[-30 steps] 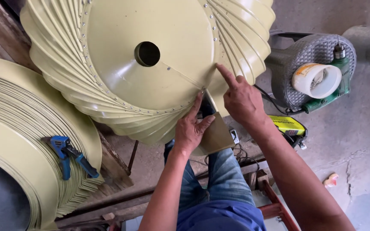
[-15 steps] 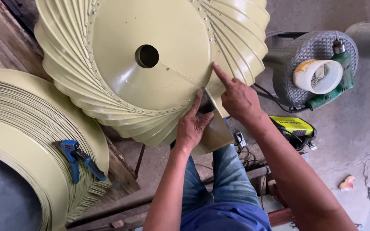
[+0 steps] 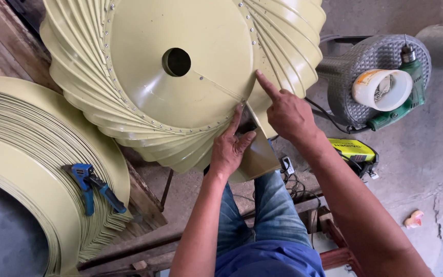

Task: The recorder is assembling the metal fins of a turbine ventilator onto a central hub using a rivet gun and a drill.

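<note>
A large pale-yellow metal ventilator [image 3: 180, 77] with curved vanes and a riveted domed cap with a round hole fills the upper middle. My left hand [image 3: 230, 146] grips a loose yellow vane [image 3: 258, 156] at the ventilator's lower rim, thumb over its edge. My right hand [image 3: 285, 110] has its index finger pressed on the cap's rim by the rivets, the other fingers curled, holding nothing.
A stack of yellow curved vanes [image 3: 32, 164] lies at left with blue hand pliers [image 3: 92, 185] on it. A grey woven stool [image 3: 373, 66] at right carries a white tub [image 3: 383, 88] and a green drill [image 3: 403, 100]. A yellow tool [image 3: 354, 152] lies on the concrete floor.
The view has shifted slightly. Both hands stay at the ventilator's lower right rim; the right index finger remains on the cap's edge.
</note>
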